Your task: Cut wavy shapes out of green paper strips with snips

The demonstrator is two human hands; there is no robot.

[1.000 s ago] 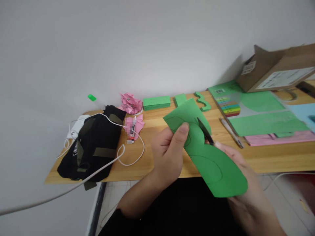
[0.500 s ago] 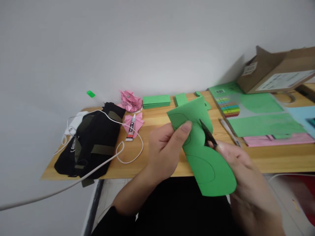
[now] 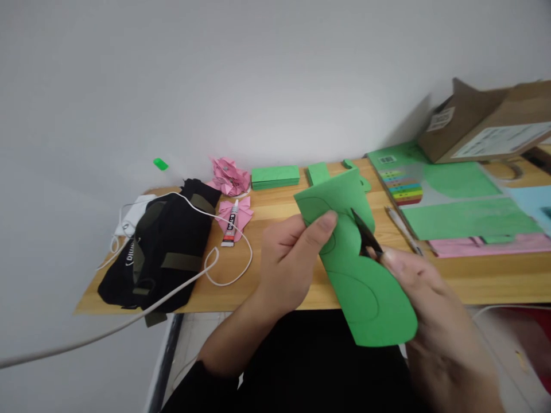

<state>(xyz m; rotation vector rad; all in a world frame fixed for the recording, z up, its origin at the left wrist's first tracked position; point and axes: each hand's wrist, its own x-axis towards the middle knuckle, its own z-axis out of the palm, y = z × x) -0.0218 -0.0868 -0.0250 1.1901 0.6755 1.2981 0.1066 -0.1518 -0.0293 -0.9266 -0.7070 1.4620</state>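
Note:
My left hand (image 3: 289,261) pinches a sheet of green paper (image 3: 370,298) by its left side, thumb on top. Dark curved lines are drawn on the paper, and its right edge is cut into a wavy outline. In my right hand (image 3: 434,304) is a pair of scissors (image 3: 365,232), fingers closed round handles that are mostly hidden. The dark blades lie at the paper's right edge, by the notch between two rounded lobes. Both hands are held above the front of the wooden table (image 3: 275,281).
At left lie a black bag (image 3: 167,252) and a white cable (image 3: 249,258). Behind are a pink paper flower (image 3: 230,176), a glue tube (image 3: 230,223) and stacked green paper (image 3: 275,176). A pen (image 3: 403,229), green sheets (image 3: 456,218) and a cardboard box (image 3: 486,120) stand at right.
The view has shifted slightly, so everything sits a little further right. The scissors and the paper keep nearly the same position relative to each other.

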